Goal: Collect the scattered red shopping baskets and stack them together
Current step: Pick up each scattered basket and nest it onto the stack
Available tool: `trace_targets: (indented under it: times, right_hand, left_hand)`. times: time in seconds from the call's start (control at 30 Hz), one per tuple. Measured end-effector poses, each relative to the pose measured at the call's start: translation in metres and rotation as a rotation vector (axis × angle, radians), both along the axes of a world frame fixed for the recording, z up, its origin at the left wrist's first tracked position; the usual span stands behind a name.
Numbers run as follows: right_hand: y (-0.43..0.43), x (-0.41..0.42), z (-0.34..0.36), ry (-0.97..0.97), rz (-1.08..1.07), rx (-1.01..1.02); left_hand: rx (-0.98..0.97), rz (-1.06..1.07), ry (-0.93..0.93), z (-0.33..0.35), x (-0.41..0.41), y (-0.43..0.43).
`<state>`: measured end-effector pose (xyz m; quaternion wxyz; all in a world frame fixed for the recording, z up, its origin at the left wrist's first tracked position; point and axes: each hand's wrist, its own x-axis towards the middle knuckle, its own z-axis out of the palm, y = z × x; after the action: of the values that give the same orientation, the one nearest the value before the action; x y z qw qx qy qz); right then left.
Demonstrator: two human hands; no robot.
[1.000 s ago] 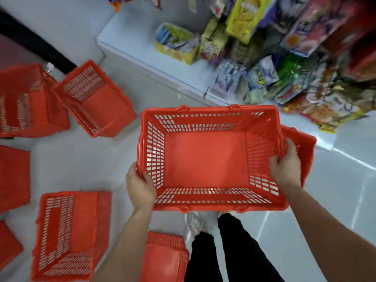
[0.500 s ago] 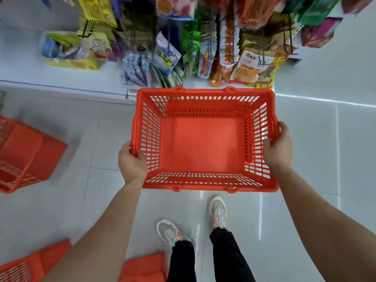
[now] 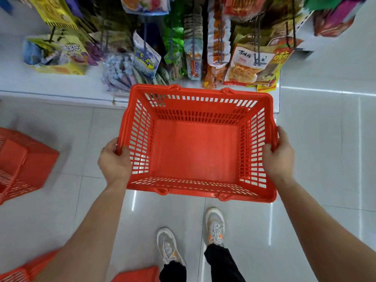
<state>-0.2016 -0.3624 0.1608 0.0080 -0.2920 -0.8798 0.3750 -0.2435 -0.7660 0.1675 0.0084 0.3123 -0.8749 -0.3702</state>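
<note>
I carry an empty red shopping basket (image 3: 195,151) upright in front of me, above the floor. My left hand (image 3: 114,162) grips its left rim, thumb inside the wall. My right hand (image 3: 278,155) grips the right rim. Another red basket (image 3: 24,163) lies tipped on the floor at the left edge. Parts of two more red baskets show at the bottom: one at the bottom left corner (image 3: 26,270) behind my left forearm, one at the bottom middle (image 3: 138,274) beside my left foot.
A white shelf base (image 3: 61,92) with hanging snack packets (image 3: 244,62) runs across the top, just beyond the basket's far rim. The shelf ends at the right, where glossy white tiled floor (image 3: 325,149) opens out. My shoes (image 3: 214,226) stand below the basket.
My view has swung right along the shelf: the floor baskets slid off to the left and the one behind the carried basket is out of sight. Both hands keep their grip on the rims.
</note>
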Motion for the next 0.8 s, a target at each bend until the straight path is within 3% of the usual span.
trace_targets:
  times: [0.5, 0.8]
  right_hand:
    - [0.015, -0.001, 0.009, 0.118, -0.017, 0.011]
    - [0.006, -0.010, -0.050, 0.057, 0.030, -0.025]
  left_hand:
    - [0.076, -0.014, 0.085, 0.003, -0.002, -0.005]
    - [0.073, 0.018, -0.078, -0.068, 0.022, 0.001]
